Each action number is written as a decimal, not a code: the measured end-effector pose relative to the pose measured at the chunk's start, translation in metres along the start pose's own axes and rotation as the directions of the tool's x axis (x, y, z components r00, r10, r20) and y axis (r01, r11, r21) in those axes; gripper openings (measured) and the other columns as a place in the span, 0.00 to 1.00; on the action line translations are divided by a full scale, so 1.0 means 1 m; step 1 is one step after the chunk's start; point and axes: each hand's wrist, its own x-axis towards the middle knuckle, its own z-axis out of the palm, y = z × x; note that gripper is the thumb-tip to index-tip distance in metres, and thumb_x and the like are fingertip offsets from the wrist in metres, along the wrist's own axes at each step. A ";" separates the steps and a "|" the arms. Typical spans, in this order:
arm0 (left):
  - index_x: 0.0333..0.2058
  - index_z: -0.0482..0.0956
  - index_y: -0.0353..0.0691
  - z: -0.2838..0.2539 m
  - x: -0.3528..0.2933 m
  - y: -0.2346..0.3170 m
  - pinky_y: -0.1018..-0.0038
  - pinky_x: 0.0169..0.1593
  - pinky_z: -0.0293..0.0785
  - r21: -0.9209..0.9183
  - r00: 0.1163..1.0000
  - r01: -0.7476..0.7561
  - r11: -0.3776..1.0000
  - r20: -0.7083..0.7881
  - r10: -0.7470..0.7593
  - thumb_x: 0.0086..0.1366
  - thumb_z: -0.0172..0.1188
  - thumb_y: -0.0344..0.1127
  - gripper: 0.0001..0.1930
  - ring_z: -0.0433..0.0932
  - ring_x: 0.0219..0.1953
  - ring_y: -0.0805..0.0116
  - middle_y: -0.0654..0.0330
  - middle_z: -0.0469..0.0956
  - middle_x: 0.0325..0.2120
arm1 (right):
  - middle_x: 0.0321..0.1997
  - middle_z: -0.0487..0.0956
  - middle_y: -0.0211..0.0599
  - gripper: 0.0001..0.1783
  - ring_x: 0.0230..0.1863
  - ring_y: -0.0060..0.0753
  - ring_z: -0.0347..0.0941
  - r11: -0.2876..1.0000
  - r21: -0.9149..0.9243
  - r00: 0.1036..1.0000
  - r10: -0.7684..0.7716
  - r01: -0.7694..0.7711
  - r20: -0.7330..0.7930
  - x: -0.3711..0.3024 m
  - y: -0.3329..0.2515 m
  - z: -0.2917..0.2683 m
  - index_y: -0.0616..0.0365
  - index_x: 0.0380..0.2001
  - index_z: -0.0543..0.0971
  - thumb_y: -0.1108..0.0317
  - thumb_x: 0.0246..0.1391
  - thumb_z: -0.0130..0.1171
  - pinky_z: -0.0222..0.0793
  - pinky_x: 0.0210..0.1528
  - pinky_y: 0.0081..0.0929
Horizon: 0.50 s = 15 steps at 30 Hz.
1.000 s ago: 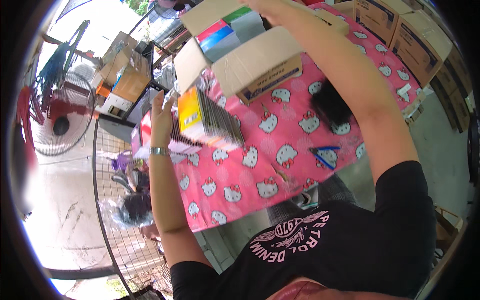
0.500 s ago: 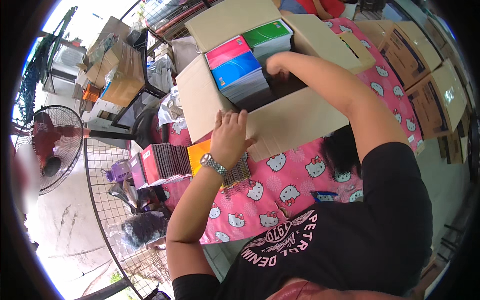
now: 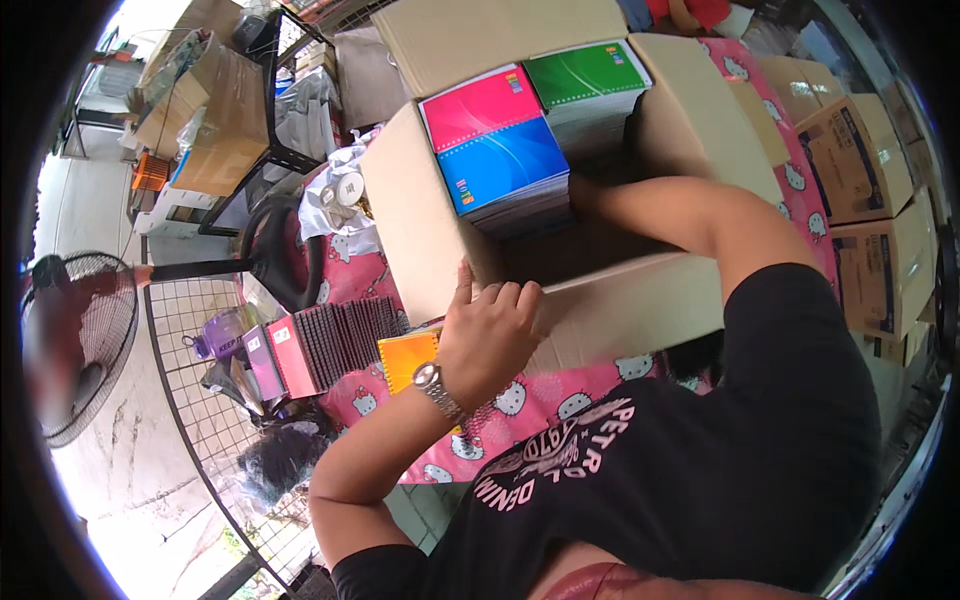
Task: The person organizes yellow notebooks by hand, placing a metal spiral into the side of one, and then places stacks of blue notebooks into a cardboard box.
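A large open cardboard box (image 3: 625,320) stands on the table. Inside, tall piles of spiral notebooks fill its far and left parts: a pile topped by pink and blue covers (image 3: 505,165) and a green-covered pile (image 3: 587,75). My left hand (image 3: 490,335), with a metal watch at its wrist, grips the near left rim, fingers curled over the edge. Deep in the box is my right hand (image 3: 598,203), beside the blue-topped pile; its fingers are lost in shadow. Left of the box, yellow notebooks (image 3: 408,362) lie partly behind my left wrist.
A row of red and dark notebooks (image 3: 325,345) stands left on the pink patterned tablecloth (image 3: 437,472). Beyond are a purple bottle (image 3: 225,333) and a fan (image 3: 80,350). Closed cartons (image 3: 865,270) are stacked at right. Another person (image 3: 685,15) is partly visible at the far side.
My right hand has gone lower and deeper into the box. My left hand still holds the near rim, its fingers more curled. The view has shifted, with the box appearing larger.
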 end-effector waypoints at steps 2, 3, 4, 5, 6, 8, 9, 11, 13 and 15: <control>0.51 0.71 0.41 -0.004 0.001 -0.006 0.46 0.64 0.57 -0.079 0.999 -0.036 0.996 0.032 0.039 0.53 0.66 0.47 0.29 0.78 0.46 0.63 0.58 0.78 0.39 | 0.58 0.72 0.56 0.23 0.56 0.52 0.73 1.000 0.002 1.000 -0.001 0.001 0.012 0.003 0.007 0.001 0.66 0.57 0.69 0.72 0.59 0.41 0.74 0.52 0.51; 0.50 0.71 0.40 -0.001 0.002 -0.007 0.46 0.64 0.57 -0.025 0.998 -0.041 0.999 0.037 0.041 0.54 0.66 0.47 0.28 0.78 0.46 0.63 0.59 0.78 0.39 | 0.58 0.72 0.56 0.23 0.56 0.52 0.73 1.000 0.003 1.000 0.003 -0.003 0.020 0.005 0.009 0.003 0.66 0.57 0.69 0.71 0.59 0.41 0.73 0.52 0.51; 0.50 0.71 0.40 0.004 0.001 -0.005 0.45 0.64 0.57 0.028 0.998 -0.044 0.999 0.042 0.043 0.54 0.65 0.46 0.27 0.78 0.46 0.63 0.59 0.78 0.38 | 0.58 0.72 0.56 0.23 0.56 0.52 0.73 1.000 0.008 1.000 0.001 -0.001 0.026 0.006 0.009 0.005 0.66 0.57 0.69 0.71 0.59 0.41 0.73 0.52 0.51; 0.49 0.71 0.40 0.006 0.003 -0.004 0.45 0.64 0.57 0.083 0.998 -0.051 0.995 0.044 0.047 0.54 0.65 0.46 0.27 0.78 0.46 0.64 0.60 0.78 0.38 | 0.58 0.72 0.56 0.23 0.56 0.52 0.73 1.000 0.010 1.000 0.006 -0.007 0.028 0.007 0.012 0.005 0.66 0.57 0.69 0.71 0.59 0.41 0.73 0.52 0.51; 0.49 0.70 0.40 0.007 0.004 -0.003 0.45 0.64 0.57 0.090 0.997 -0.051 0.995 0.060 0.045 0.55 0.65 0.46 0.26 0.78 0.47 0.64 0.60 0.78 0.39 | 0.58 0.72 0.56 0.23 0.56 0.52 0.73 1.000 0.015 1.000 0.007 -0.008 0.031 0.007 0.014 0.005 0.65 0.57 0.69 0.71 0.59 0.41 0.73 0.52 0.51; 0.48 0.70 0.40 0.006 0.006 -0.001 0.45 0.64 0.57 0.109 0.995 -0.047 0.993 0.088 0.037 0.55 0.64 0.45 0.25 0.78 0.47 0.64 0.60 0.78 0.39 | 0.58 0.72 0.56 0.23 0.56 0.52 0.73 1.000 0.015 0.999 0.010 -0.011 0.039 0.007 0.016 0.008 0.65 0.56 0.69 0.71 0.59 0.41 0.73 0.52 0.51; 0.48 0.70 0.40 0.007 0.006 -0.002 0.45 0.64 0.57 0.110 0.997 -0.048 0.993 0.062 0.042 0.55 0.64 0.45 0.24 0.77 0.48 0.64 0.60 0.78 0.40 | 0.58 0.72 0.56 0.23 0.56 0.52 0.73 1.000 0.015 0.999 0.012 -0.013 0.042 0.007 0.015 0.008 0.65 0.56 0.70 0.70 0.59 0.41 0.73 0.52 0.51; 0.47 0.70 0.41 0.011 0.005 -0.003 0.44 0.64 0.57 0.114 0.999 -0.053 0.992 0.009 0.052 0.56 0.64 0.44 0.23 0.77 0.48 0.65 0.60 0.78 0.41 | 0.58 0.72 0.56 0.23 0.56 0.51 0.73 1.000 0.020 0.999 0.012 -0.013 0.046 0.007 0.017 0.009 0.65 0.56 0.70 0.70 0.59 0.41 0.73 0.52 0.51; 0.48 0.70 0.41 0.014 0.002 -0.003 0.44 0.64 0.57 0.109 0.999 -0.043 0.993 -0.018 0.045 0.56 0.63 0.44 0.23 0.77 0.49 0.65 0.59 0.78 0.42 | 0.58 0.72 0.55 0.23 0.56 0.51 0.73 1.000 0.018 0.999 0.012 -0.013 0.052 0.008 0.015 0.012 0.65 0.56 0.70 0.70 0.59 0.41 0.73 0.52 0.51; 0.48 0.71 0.41 0.014 0.000 -0.005 0.46 0.64 0.58 0.069 0.997 -0.050 0.996 -0.051 0.054 0.55 0.64 0.43 0.24 0.76 0.50 0.64 0.59 0.77 0.44 | 0.58 0.72 0.55 0.23 0.56 0.51 0.73 1.000 0.023 0.998 0.014 -0.016 0.055 0.009 0.015 0.014 0.65 0.56 0.70 0.70 0.59 0.41 0.73 0.52 0.51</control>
